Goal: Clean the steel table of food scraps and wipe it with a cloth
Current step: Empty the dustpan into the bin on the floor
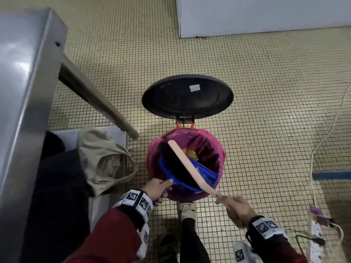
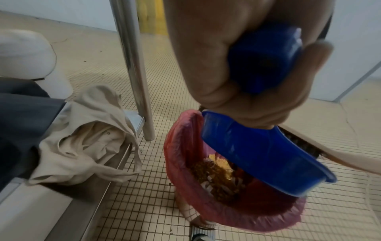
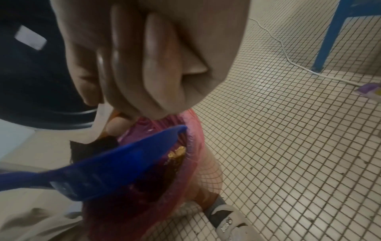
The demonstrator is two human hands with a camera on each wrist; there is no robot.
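Observation:
My left hand point(image 1: 157, 188) grips the handle of a blue dustpan point(image 1: 201, 174), tilted over a pedal bin lined with a pink bag point(image 1: 218, 150). My right hand point(image 1: 237, 207) holds the pale wooden handle of a brush point(image 1: 190, 168) whose dark bristles lie inside the pan. In the left wrist view my fingers point(image 2: 237, 91) curl round the blue dustpan handle point(image 2: 266, 58), and yellow-brown food scraps point(image 2: 216, 169) lie in the bag. The right wrist view shows my fist point(image 3: 144, 57), the dustpan point(image 3: 115, 166) and scraps point(image 3: 177, 152). A beige cloth point(image 1: 104, 158) lies on the table's lower shelf.
The steel table point(image 1: 24, 73) stands at the left, its leg point(image 2: 132, 68) close to the bin. The bin's black lid point(image 1: 188, 95) is raised, with my foot point(image 1: 187, 207) on the pedal. A white cable point(image 1: 322, 141) and power strip point(image 1: 316, 240) lie on the tiled floor at right.

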